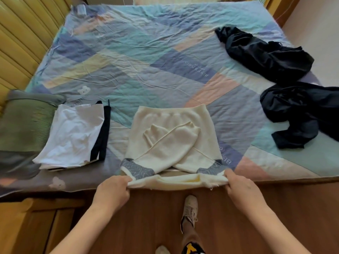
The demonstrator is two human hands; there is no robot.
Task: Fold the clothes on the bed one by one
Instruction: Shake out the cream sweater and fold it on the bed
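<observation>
A cream knitted sweater [172, 125] lies flat at the near edge of the bed, its sleeves crossed over the body and grey-blue patches at the shoulders. My left hand [112, 189] grips the sweater's near left corner. My right hand [240, 186] grips its near right corner; that near edge hangs just over the bed's edge. A folded stack with a white garment on top [73, 132] and a black-trimmed piece under it lies to the left. Two unfolded black garments lie at the right, one farther back [264, 55] and one nearer [300, 114].
The bed wears a wrinkled patchwork sheet [146, 52] in blue, pink and yellow. A grey-green pillow [23, 125] sits at the near left. A wooden bed frame and floor [150, 217] lie below, with my shoe [190, 208] on the floor. A slatted wall runs along the left.
</observation>
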